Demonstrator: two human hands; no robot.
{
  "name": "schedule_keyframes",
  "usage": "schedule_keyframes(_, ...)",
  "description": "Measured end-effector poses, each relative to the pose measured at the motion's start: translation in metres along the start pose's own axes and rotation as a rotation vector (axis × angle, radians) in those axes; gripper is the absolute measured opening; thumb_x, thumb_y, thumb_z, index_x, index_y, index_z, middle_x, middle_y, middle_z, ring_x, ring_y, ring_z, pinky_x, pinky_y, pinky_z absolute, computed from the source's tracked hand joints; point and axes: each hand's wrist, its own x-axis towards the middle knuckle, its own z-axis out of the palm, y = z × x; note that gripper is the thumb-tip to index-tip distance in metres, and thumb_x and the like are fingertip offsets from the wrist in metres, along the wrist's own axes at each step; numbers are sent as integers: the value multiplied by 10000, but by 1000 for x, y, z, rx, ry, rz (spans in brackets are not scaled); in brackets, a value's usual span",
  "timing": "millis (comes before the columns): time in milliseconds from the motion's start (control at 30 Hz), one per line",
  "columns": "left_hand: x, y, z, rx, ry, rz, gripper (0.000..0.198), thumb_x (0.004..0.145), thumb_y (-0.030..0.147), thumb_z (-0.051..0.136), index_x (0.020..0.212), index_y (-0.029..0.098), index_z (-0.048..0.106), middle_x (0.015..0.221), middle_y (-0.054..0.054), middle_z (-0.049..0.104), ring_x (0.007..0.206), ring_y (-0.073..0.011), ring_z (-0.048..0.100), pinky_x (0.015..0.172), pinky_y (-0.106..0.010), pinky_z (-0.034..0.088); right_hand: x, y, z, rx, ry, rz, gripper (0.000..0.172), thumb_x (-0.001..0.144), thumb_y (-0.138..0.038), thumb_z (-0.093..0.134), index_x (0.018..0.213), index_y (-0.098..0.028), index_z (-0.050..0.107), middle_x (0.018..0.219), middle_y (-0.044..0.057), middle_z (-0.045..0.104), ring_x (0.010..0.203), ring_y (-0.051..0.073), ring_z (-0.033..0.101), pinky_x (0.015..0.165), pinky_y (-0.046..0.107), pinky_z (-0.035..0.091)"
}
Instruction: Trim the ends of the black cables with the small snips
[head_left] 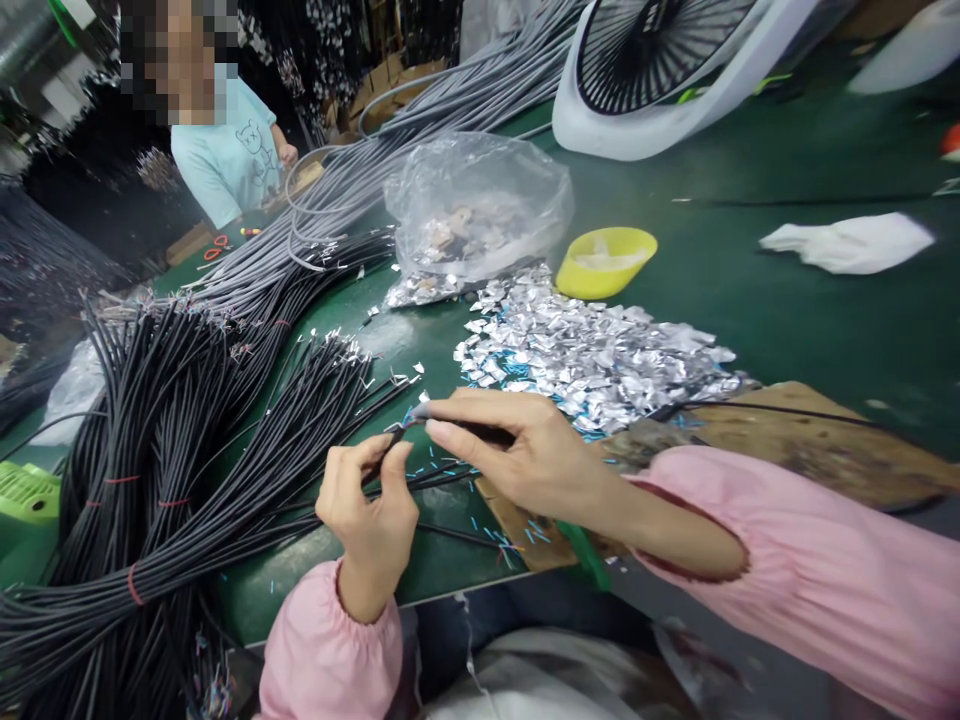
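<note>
My left hand [369, 505] is closed in a pinch on the end of a black cable [391, 438], where thin coloured wires stick out of the sheath. Against those wires, the thumb and forefinger of my right hand [525, 440] press together. A slim dark object [491, 433] shows under the right fingers; its kind is mostly hidden. More black cables [300, 430] lie beside my left hand, with stripped, whitish ends. Beyond my right hand spreads a heap of silver foil scraps [600, 355] mixed with small blue bits.
A clear plastic bag [480, 200] of scraps and a yellow cup [606, 262] stand behind the heap. Grey cables [442, 120] run across the back. At top right is a white fan [622, 135]; a wooden board [795, 440] lies under my right forearm. A person [225, 150] is across the table.
</note>
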Motion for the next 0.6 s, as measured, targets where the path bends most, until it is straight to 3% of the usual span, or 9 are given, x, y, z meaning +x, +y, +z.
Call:
schedule_keyframes(200, 4, -3, -2, -303, -197, -315, 231, 849, 276, 525, 672, 155, 610, 544, 38, 508, 383, -35, 462, 375, -149, 348, -2, 2, 0, -110, 28, -82, 239, 836, -233, 512, 859, -128, 725, 698, 53, 676, 512, 105, 541, 488, 232, 429)
schedule_keyframes(400, 10, -10, -7, -683, -480, -695, 383, 818, 452, 543, 585, 149, 544, 414, 69, 380, 317, -29, 332, 322, -156, 221, -2, 2, -1, -66, -29, -70, 210, 827, -221, 525, 816, -138, 717, 668, 35, 664, 528, 104, 548, 497, 225, 422)
schedule_keyframes(500, 11, -8, -8, -693, -474, -684, 373, 801, 453, 563, 595, 143, 574, 422, 65, 394, 322, -27, 323, 325, -157, 222, 0, 3, -2, -33, -23, 7, 194, 822, -253, 528, 791, -151, 691, 686, 35, 659, 551, 110, 547, 510, 233, 413)
schedule_keyframes(600, 8, -5, -5, -561, -373, -532, 272, 785, 373, 606, 638, 146, 633, 510, 34, 487, 421, -47, 437, 391, -155, 317, 2, 3, -2, 12, 12, 92, 170, 776, -320, 587, 759, -158, 634, 693, 31, 625, 570, 118, 518, 519, 244, 398)
